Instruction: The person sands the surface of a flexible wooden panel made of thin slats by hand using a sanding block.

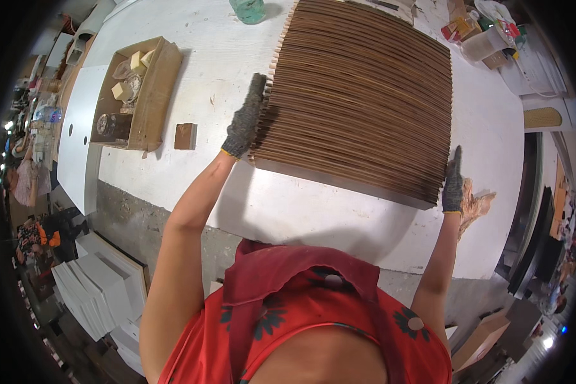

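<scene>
Your left hand [246, 121] and right hand [453, 185], both gloved in grey knit, flank a large stack of dark brown strips [358, 102]. It sits on a white, scuffed tabletop [214, 61] that spreads across most of the frame. At the upper left you have an open cardboard box [155, 105] with pale yellow blocks [137, 62] and a dark jar [114, 127] inside; a small brown block [185, 136] lies just right of it. A green glass jar [248, 10] stands at the top edge, and a clear plastic cup [482, 47] is among clutter at the upper right. Beyond the tabletop, grey floor [134, 214] shows at the left, with white boards [86, 297] piled at the lower left; the room along the rim is crowded and blurred.

The stack fills the upper middle of the frame, between your hands, its near edge slanting down to the right. Your left hand is open and flat, fingers straight, laid along the stack's left side. Your right hand is also open, fingers extended upward, at the lower right corner; whether it touches the strips you cannot tell. A crumpled tan scrap [475, 203] lies just right of it.
</scene>
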Tool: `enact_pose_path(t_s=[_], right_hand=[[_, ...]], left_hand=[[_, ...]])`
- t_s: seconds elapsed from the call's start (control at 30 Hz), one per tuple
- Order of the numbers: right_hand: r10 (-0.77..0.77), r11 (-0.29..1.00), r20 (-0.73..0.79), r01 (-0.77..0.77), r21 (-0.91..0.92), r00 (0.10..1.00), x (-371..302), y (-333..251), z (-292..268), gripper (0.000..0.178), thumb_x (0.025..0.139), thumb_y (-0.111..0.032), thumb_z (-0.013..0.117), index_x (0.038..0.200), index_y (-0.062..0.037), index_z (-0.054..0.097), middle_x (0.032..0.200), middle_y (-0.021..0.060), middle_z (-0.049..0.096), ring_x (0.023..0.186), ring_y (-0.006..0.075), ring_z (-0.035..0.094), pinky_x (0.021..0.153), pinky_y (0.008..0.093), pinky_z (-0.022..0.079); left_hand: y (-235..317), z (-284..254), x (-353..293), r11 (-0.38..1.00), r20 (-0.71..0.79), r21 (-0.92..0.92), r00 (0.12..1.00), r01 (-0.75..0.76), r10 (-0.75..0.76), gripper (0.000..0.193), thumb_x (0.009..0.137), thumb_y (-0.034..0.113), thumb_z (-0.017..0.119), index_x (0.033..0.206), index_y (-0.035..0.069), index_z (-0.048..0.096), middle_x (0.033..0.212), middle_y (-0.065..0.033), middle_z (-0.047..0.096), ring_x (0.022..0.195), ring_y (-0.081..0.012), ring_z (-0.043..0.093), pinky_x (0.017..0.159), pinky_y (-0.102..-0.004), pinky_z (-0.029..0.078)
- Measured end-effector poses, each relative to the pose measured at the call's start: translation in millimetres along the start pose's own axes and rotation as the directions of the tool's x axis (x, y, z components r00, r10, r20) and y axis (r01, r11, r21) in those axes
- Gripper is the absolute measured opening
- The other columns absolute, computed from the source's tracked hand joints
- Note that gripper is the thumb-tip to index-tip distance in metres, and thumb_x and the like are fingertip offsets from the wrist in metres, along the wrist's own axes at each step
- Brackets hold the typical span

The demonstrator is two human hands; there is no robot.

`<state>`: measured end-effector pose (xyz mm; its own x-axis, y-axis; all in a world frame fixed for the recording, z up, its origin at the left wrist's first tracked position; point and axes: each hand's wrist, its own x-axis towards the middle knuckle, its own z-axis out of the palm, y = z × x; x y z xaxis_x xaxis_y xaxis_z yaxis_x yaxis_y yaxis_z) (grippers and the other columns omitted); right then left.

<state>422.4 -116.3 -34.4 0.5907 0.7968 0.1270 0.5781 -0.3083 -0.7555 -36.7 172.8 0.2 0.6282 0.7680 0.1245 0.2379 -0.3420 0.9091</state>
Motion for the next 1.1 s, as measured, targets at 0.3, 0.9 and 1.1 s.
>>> enact_pose_path(t_s=[0.3,0.9,1.1], right_hand=[[0.001,0.990,0.111,0.015,-0.137,0.994,4.4,20.9,-12.3,0.057,0.106,-0.034,0.034,0.152,-0.0014,0.026,0.157,0.0168,0.031,0.147,0.0293,0.025,0.120,0.0369,0.019],[0.188,0.979,0.161,-0.198,0.046,0.969,61.4,-18.5,0.2,0.083,0.097,-0.070,0.018,0.155,-0.0095,0.026,0.157,0.0128,0.034,0.146,0.0261,0.029,0.119,0.0346,0.021],[0.163,0.981,0.043,-0.158,-0.110,0.986,59.7,-22.4,-8.9,0.065,0.103,-0.050,0.032,0.153,-0.0094,0.031,0.157,0.0147,0.032,0.146,0.0293,0.027,0.119,0.0347,0.021]], left_hand=[[-3.2,19.4,-0.8,0.966,-0.020,0.256,0.999,-0.023,0.029,0.075,0.095,0.000,0.053,0.156,0.004,0.011,0.160,-0.0182,0.022,0.145,-0.0287,0.029,0.117,-0.0369,0.030],[-13.9,14.3,33.4,0.958,-0.023,-0.274,0.996,0.081,-0.091,0.056,0.108,0.031,0.029,0.158,0.012,0.010,0.162,-0.0086,0.019,0.139,-0.0223,0.037,0.112,-0.0349,0.034],[-24.1,2.7,41.4,0.995,0.020,-0.098,1.000,0.023,-0.021,0.057,0.107,0.035,0.029,0.156,0.008,0.017,0.162,-0.0111,0.020,0.149,-0.0256,0.019,0.121,-0.0339,0.015]])
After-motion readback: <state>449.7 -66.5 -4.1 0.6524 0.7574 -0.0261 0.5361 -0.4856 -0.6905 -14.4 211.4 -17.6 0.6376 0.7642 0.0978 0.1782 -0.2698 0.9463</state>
